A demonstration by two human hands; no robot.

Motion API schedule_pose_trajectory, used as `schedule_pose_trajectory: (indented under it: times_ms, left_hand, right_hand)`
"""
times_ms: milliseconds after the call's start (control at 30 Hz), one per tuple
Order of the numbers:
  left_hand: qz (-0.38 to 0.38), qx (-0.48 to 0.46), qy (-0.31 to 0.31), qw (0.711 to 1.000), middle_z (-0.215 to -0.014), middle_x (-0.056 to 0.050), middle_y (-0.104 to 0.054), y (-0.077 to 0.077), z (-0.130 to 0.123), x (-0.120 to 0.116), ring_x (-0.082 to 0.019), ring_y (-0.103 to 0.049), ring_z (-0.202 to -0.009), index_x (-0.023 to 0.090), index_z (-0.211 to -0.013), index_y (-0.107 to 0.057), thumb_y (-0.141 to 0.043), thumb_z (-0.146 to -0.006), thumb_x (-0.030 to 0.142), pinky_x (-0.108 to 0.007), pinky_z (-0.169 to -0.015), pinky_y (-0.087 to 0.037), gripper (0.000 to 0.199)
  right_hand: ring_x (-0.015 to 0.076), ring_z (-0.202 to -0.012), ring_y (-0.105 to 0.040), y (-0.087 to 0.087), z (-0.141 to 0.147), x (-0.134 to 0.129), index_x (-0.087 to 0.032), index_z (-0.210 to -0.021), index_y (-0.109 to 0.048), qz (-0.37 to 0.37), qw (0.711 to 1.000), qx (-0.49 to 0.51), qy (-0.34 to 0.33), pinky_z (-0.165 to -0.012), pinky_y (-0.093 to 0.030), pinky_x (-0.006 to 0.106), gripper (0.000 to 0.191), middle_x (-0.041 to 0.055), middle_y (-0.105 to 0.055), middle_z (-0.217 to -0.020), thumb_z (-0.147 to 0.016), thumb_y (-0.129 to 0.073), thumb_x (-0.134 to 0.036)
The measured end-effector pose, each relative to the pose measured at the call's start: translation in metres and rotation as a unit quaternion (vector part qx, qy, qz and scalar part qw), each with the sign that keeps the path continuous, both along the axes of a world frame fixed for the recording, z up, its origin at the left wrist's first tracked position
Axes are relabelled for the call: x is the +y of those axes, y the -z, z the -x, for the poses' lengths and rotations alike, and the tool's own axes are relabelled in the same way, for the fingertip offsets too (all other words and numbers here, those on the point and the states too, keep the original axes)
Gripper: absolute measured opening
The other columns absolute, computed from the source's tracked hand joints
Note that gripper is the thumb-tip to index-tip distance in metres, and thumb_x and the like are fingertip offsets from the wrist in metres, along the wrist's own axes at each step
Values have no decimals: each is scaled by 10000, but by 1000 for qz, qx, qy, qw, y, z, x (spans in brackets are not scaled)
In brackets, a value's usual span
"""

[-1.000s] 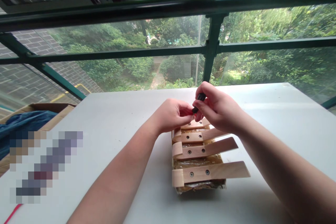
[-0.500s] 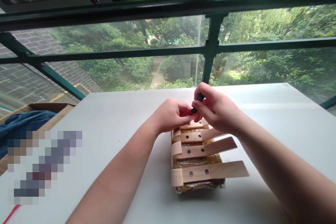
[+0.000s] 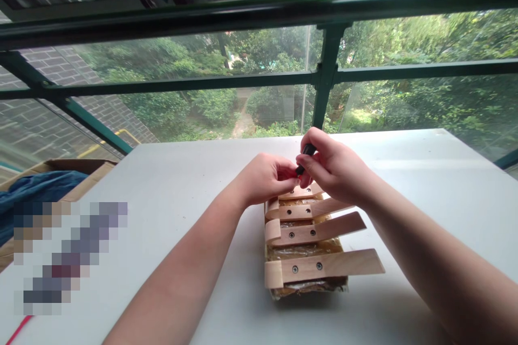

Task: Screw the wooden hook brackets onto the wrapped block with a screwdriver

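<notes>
My right hand (image 3: 327,164) is closed round the black handle of a screwdriver (image 3: 308,150), which leans over the far end of a row of wooden pieces; a bit of red shows at its lower end, and the tip is hidden. Pressed up against that lower end, the fingertips of my left hand (image 3: 273,177) are pinched together; what they grip is hidden. Several pale wooden pieces (image 3: 335,262) lie side by side across a tape-wrapped block (image 3: 305,249). Each has a rounded left end, and pairs of dark cross-head screws (image 3: 295,269) sit in them.
The block rests on a white table (image 3: 226,259). At the left stand a cardboard box (image 3: 97,172) with blue cloth (image 3: 44,186) and a blurred-out patch (image 3: 76,253) with a red cord (image 3: 18,331). A green railing (image 3: 329,70) with glass runs behind the table.
The view has shifted very slightly. Both hands and the screwdriver stay at the same spot over the farthest wooden piece.
</notes>
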State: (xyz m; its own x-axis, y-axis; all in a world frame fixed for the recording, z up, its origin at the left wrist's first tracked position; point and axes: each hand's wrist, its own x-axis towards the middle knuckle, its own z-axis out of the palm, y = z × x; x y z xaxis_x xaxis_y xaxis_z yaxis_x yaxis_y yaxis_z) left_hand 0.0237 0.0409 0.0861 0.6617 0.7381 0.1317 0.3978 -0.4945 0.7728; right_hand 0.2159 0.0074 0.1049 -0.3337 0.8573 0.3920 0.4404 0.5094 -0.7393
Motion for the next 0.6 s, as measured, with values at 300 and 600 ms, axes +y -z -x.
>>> schedule_pose_trajectory:
  times_ms: [300, 600]
  left_hand:
    - [35, -57, 4, 998, -824, -45, -758, 0, -1, -2, -177, -705, -797, 147, -873, -727, -642, -819, 259, -253, -711, -530, 150]
    - [27, -119, -12, 993, -818, -57, -745, 5, -2, 1, -161, -698, -766, 128, -890, -686, -714, -789, 261, -248, -689, -537, 169]
  right_hand:
    - [162, -607, -587, -3, 2, -4, -259, -850, -422, -25, 1000, -17, 8, -553, -451, 290, 146, -31, -574, -644, -920, -548, -279]
    - [129, -607, -511, -6, 2, -6, -229, -812, -474, -60, 996, -51, 37, -563, -402, 273, 155, -30, -543, -668, -902, -572, -308]
